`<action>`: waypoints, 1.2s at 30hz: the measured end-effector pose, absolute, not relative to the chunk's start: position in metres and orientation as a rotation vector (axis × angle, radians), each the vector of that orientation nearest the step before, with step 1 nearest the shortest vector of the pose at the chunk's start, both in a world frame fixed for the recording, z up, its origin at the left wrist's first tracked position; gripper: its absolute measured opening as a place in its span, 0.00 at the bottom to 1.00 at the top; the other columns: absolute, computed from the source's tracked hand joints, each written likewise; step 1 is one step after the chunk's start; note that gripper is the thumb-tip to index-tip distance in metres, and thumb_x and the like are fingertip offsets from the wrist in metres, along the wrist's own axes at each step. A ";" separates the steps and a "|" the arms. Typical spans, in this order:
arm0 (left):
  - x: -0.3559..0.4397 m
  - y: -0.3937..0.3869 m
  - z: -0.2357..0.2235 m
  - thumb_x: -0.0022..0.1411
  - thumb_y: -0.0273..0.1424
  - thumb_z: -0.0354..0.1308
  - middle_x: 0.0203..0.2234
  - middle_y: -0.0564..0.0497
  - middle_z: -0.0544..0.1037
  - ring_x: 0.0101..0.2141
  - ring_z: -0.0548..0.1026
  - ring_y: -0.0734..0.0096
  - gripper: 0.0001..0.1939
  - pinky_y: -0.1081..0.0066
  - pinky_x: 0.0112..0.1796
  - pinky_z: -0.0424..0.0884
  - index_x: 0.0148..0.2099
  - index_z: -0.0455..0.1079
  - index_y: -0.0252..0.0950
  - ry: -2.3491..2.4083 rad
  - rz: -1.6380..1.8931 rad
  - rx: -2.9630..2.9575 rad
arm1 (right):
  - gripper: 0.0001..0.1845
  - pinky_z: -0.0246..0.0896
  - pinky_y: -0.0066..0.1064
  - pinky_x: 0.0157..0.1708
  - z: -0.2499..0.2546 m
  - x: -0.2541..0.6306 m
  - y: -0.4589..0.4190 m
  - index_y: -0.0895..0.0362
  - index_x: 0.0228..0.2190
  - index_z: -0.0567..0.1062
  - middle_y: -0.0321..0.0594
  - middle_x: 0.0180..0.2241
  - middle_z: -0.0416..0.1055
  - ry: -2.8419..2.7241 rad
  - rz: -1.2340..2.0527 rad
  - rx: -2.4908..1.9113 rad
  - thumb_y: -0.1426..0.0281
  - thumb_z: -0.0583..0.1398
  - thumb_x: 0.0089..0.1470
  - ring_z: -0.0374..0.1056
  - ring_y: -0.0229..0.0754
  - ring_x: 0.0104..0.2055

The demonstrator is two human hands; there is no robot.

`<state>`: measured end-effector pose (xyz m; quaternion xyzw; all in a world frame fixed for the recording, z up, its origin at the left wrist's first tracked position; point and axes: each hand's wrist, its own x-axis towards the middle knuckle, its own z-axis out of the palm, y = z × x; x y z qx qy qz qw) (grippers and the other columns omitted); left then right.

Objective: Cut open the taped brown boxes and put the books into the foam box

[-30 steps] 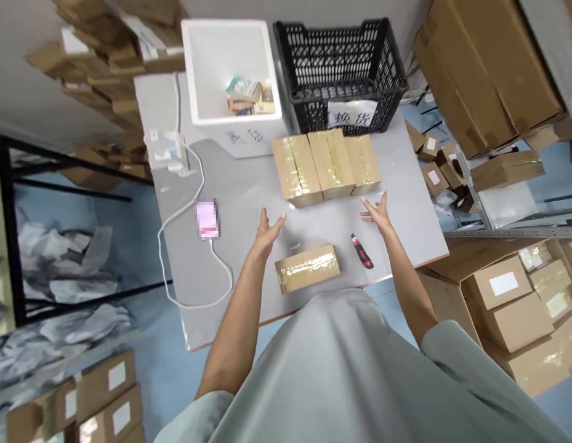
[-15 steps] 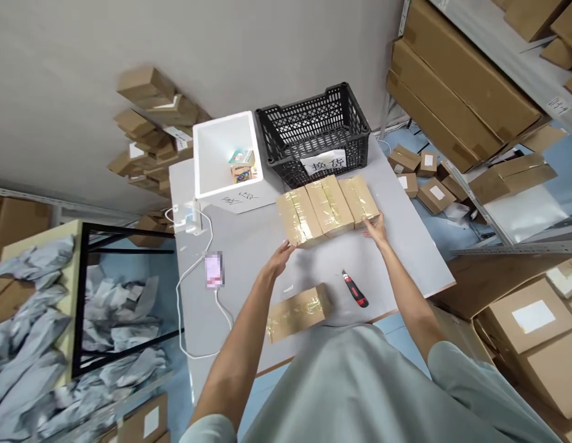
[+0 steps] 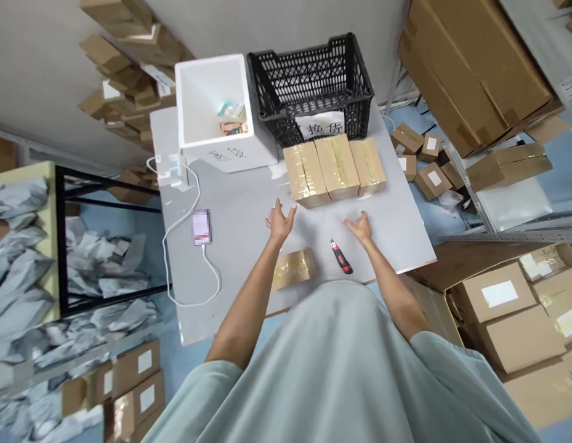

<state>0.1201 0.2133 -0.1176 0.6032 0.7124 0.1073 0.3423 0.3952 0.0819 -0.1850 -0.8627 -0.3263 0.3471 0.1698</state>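
Three taped cardboard boxes stand side by side in front of the black crate: a left box, a middle box and a right box. My left hand is open, fingers spread, just below the left box's near corner. Below the right box, my right hand is open too, apart from the cardboard. Between my forearms lies a red and black utility knife with its blade end pointing away from me. Another taped cardboard box lies by the table's near edge, partly covered by my left forearm.
A white foam box holding small packets stands beside the black plastic crate. A phone with a white cable lies on the table's left. Shelves of grey parcels flank the left side; a large carton of boxes stands at right.
Both hands have let go of the row of three boxes and drawn back toward me, fingers spreading. The camera view has shifted, so the table appears higher and further left.
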 end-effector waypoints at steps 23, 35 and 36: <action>-0.136 0.048 -0.181 0.58 0.78 0.64 0.87 0.37 0.48 0.85 0.37 0.24 0.64 0.32 0.79 0.38 0.84 0.65 0.47 1.251 0.368 1.878 | 0.30 0.68 0.38 0.48 -0.088 0.246 -0.005 0.53 0.55 0.78 0.53 0.49 0.87 -2.102 0.782 -2.300 0.47 0.47 0.84 0.81 0.60 0.50; -0.130 0.045 -0.203 0.65 0.68 0.69 0.85 0.38 0.55 0.85 0.42 0.25 0.62 0.34 0.80 0.43 0.89 0.53 0.47 1.083 0.400 1.749 | 0.32 0.68 0.40 0.49 -0.033 0.090 0.058 0.61 0.63 0.80 0.58 0.55 0.87 -3.200 0.772 -1.855 0.50 0.48 0.86 0.84 0.61 0.56; -0.129 0.045 -0.204 0.66 0.67 0.70 0.85 0.38 0.55 0.84 0.43 0.24 0.62 0.34 0.80 0.43 0.89 0.53 0.47 1.077 0.410 1.743 | 0.32 0.69 0.40 0.49 -0.033 0.087 0.059 0.61 0.64 0.80 0.59 0.55 0.87 -3.208 0.772 -1.872 0.51 0.48 0.86 0.84 0.61 0.56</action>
